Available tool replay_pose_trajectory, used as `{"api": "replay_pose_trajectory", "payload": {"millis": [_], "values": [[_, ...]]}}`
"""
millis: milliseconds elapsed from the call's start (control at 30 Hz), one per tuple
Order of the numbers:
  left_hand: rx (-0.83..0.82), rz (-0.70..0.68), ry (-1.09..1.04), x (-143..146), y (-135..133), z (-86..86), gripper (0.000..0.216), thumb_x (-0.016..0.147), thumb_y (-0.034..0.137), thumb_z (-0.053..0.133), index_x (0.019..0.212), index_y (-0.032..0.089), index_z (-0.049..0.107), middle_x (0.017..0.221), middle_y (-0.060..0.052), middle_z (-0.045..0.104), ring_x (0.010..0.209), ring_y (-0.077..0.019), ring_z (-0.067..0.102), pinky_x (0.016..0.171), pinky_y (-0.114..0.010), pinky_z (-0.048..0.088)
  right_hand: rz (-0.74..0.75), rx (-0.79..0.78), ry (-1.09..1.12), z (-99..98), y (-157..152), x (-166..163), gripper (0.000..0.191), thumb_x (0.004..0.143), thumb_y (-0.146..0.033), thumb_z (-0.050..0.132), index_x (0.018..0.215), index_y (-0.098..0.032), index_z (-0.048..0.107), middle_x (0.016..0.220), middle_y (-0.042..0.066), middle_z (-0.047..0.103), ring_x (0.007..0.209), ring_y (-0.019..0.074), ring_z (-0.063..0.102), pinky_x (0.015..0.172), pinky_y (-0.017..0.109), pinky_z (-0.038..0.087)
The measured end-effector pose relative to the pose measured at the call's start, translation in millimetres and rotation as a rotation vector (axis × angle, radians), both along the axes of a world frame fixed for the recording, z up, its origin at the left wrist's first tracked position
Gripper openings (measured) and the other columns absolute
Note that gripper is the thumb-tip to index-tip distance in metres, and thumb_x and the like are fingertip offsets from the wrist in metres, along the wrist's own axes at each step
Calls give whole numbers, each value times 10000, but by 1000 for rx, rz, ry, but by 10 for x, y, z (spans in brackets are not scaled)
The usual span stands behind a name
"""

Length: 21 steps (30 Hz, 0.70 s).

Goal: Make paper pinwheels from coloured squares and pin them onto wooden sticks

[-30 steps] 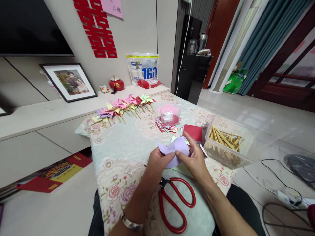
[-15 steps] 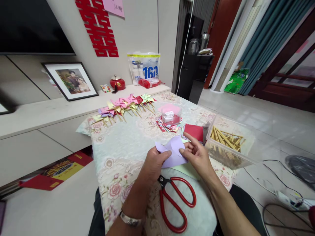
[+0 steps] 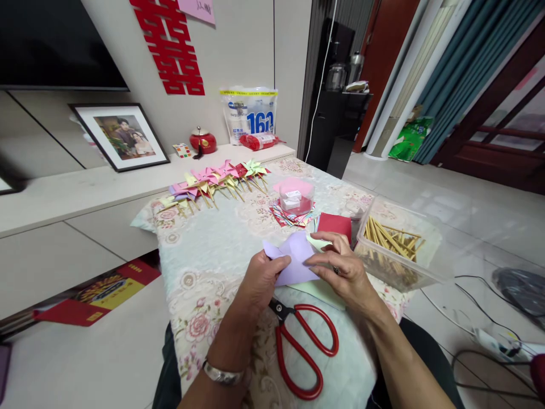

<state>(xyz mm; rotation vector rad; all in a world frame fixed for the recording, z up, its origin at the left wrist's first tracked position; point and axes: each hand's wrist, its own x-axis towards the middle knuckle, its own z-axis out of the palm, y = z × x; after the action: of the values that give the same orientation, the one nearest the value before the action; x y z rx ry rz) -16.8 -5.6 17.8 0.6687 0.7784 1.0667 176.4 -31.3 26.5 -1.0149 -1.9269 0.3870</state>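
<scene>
Both hands hold a lilac paper sheet (image 3: 295,257) just above the flowered cloth (image 3: 213,250). My left hand (image 3: 260,279) pinches its left side, fingers closed on the paper. My right hand (image 3: 344,271) presses the paper's right side with thumb and fingers closed on it. Red-handled scissors (image 3: 304,346) lie shut on the cloth right below my hands. A pale green sheet (image 3: 323,289) lies under my right hand.
A clear tub of wooden sticks (image 3: 394,244) stands at the right. Red paper (image 3: 335,225), a small clear box (image 3: 296,199) on coloured sheets, and a row of finished paper pinwheels (image 3: 213,182) lie farther back. Cables (image 3: 481,335) trail on the floor at the right.
The lilac paper has been lowered and turned slightly left, and both hands shifted their grip on it. The scissors have not moved.
</scene>
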Motion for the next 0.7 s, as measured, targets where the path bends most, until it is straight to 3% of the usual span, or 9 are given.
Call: {"api": "replay_pose_trajectory", "payload": {"millis": [167, 467, 700], "values": [[-8, 11, 36, 0, 5, -11, 360, 567, 222, 841, 897, 121, 739, 789, -57, 750, 728, -197, 663, 738, -293, 513, 71, 34, -63, -7, 14, 24, 153, 932, -204, 628, 953, -274, 763, 1094, 75, 608, 1078, 266, 542, 924, 455, 440], [49, 14, 126, 2, 13, -104, 334, 605, 214, 817, 899, 90, 719, 825, -75, 751, 698, -176, 638, 686, -278, 497, 173, -33, -49, 47, -4, -3, 148, 958, -244, 604, 986, -274, 746, 960, 56, 623, 951, 229, 562, 853, 403, 448], [66, 8, 196, 24, 3, -145, 323, 619, 219, 794, 904, 97, 702, 803, -69, 747, 693, -186, 646, 667, -285, 499, 154, -89, -88, 68, -11, -30, 78, 936, -197, 625, 905, -230, 688, 908, 45, 635, 891, 214, 551, 823, 393, 424]]}}
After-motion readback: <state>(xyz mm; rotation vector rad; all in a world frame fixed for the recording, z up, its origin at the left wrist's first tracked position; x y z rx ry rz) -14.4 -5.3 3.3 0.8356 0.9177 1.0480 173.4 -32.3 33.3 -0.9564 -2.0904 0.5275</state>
